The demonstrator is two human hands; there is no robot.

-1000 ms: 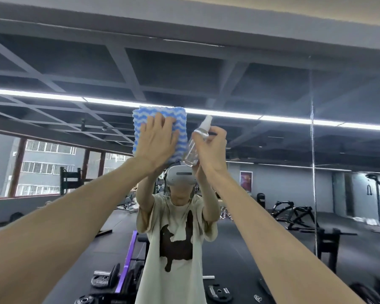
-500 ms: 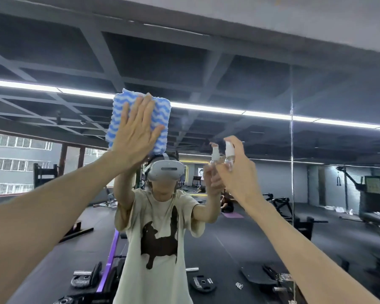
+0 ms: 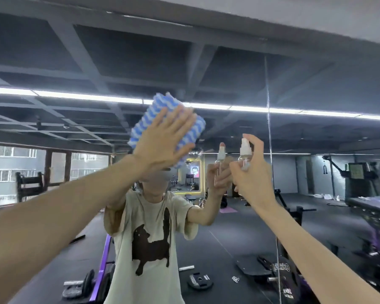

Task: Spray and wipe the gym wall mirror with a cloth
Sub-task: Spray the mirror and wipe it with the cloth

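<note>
The left grip, fingers straight, presses the cloth flat on the mirror; the right grip holds the bottle, forefinger on its nozzle.

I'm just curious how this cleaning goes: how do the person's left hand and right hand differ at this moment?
The left hand lies flat with straight fingers, pressing the blue-and-white cloth to the mirror. The right hand curls round a small clear spray bottle, one finger over its white pump. The left hand is also higher than the right hand. Both are raised towards the mirror on bare arms.
</note>
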